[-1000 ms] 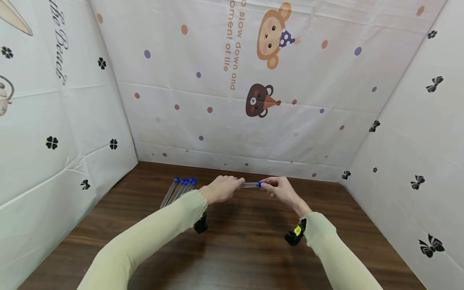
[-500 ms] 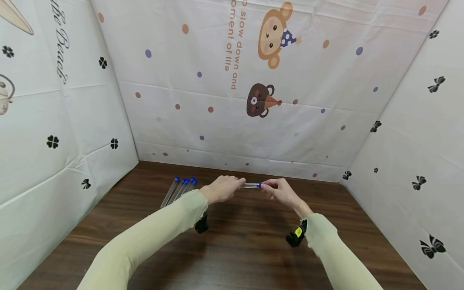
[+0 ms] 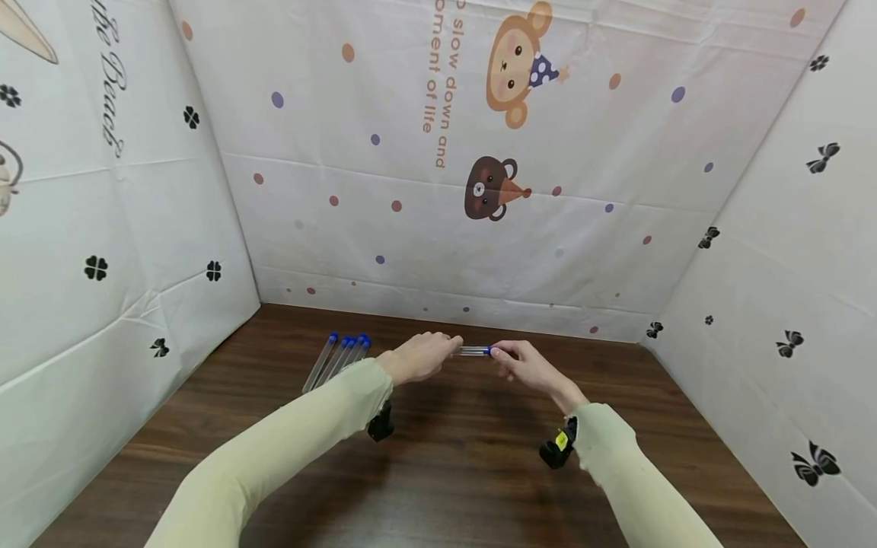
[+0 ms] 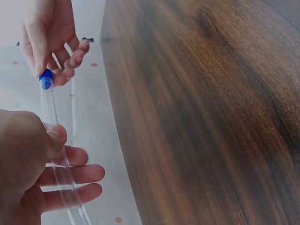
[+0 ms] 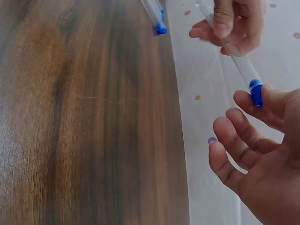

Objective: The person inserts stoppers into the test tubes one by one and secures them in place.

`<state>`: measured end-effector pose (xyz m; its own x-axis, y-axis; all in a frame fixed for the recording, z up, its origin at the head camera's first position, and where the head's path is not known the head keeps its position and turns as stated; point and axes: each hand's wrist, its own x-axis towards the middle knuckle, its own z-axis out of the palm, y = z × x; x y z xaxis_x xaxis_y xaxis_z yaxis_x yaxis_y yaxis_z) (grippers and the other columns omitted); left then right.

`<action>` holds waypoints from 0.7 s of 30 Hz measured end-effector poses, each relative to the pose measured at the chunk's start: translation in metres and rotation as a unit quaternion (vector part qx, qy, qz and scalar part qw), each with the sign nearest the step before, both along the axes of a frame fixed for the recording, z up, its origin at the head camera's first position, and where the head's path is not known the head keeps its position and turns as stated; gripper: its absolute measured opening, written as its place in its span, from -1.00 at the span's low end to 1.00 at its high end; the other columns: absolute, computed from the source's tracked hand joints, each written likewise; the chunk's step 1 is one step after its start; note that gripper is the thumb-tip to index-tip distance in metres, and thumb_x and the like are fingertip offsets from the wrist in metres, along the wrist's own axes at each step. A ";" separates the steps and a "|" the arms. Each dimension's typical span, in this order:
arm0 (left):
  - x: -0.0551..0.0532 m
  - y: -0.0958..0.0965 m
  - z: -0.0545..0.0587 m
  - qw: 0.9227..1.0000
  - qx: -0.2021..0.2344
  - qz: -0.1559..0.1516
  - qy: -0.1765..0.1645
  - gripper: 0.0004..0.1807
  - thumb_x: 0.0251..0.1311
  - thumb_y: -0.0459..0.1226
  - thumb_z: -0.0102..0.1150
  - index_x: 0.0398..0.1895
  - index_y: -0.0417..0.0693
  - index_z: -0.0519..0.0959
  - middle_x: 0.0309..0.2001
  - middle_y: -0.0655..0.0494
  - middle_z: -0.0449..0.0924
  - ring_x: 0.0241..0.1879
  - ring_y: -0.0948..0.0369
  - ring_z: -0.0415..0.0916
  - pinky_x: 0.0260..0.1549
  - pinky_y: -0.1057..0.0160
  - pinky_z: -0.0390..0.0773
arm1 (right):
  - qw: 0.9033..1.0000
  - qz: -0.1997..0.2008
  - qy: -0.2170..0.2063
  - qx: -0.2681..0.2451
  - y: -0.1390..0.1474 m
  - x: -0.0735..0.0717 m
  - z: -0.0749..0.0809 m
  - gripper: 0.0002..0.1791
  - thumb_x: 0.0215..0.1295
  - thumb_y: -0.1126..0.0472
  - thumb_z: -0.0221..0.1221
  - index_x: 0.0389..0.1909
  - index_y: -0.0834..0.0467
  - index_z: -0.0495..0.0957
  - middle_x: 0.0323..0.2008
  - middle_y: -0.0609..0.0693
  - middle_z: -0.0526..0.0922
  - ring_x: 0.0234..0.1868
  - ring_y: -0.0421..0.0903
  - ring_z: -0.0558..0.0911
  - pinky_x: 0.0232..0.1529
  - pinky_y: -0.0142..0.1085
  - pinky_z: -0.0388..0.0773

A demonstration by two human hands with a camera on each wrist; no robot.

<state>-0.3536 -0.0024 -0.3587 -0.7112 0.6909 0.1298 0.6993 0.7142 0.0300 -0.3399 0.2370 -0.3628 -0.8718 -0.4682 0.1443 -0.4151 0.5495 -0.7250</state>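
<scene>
A clear test tube (image 4: 50, 107) with a blue stopper (image 4: 45, 78) is held up between both hands above the far part of the table. My left hand (image 3: 423, 356) pinches the tube's body between thumb and forefinger, its other fingers lying behind the tube. At the other end, my right hand (image 3: 530, 367) pinches the blue stopper with thumb and forefinger; its remaining fingers are spread loosely in the right wrist view. The stopper sits in the tube's mouth. No liquid shows inside the tube.
Several more clear tubes (image 3: 320, 364) with blue stoppers lie side by side on the brown wooden table (image 3: 438, 472), left of my left hand. White printed cloth (image 3: 384, 228) walls the table at the back and both sides.
Both hands keep their hold on the tube and its stopper. My right hand has sunk very slightly and its wrist has turned a little. The tubes on the table have not moved.
</scene>
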 end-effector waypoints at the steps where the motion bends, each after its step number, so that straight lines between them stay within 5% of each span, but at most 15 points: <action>1: 0.000 0.000 0.000 1.000 0.004 -0.002 -0.003 -0.68 0.29 -0.49 0.03 0.05 -0.03 0.42 -0.07 0.02 0.66 -0.13 0.16 0.64 -0.23 0.28 0.62 | 1.000 0.000 -0.002 0.000 -0.001 0.001 0.000 -0.70 0.51 0.20 -0.06 -0.13 0.36 0.53 -0.45 0.25 0.56 -0.46 -0.11 0.54 -0.46 -0.33 0.55; 16: 0.000 -0.004 -0.009 0.988 0.125 -0.038 -0.078 -0.59 0.15 -0.66 -0.07 -0.03 -0.12 0.47 0.05 -0.13 0.63 0.04 0.12 0.63 -0.06 0.24 0.62 | 0.998 0.001 -0.047 -0.048 -0.012 0.003 -0.008 -0.67 0.56 0.19 -0.22 -0.30 0.33 0.37 -0.46 0.12 0.39 -0.43 -0.07 0.38 -0.44 -0.24 0.43; 21: 0.000 -0.003 -0.010 0.988 0.131 -0.036 -0.073 -0.63 0.14 -0.64 -0.05 -0.07 -0.14 0.50 0.00 -0.09 0.66 0.02 0.13 0.64 -0.08 0.26 0.62 | 0.996 -0.017 -0.062 -0.064 -0.015 0.002 -0.010 -0.64 0.58 0.18 -0.26 -0.33 0.33 0.34 -0.46 0.06 0.33 -0.45 -0.10 0.31 -0.42 -0.33 0.37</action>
<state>-0.3532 -0.0049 -0.3686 -0.6857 0.6967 0.2108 0.7228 0.6174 0.3105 -0.3378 0.2219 -0.3728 -0.9017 -0.4226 0.0910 -0.3004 0.4612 -0.8349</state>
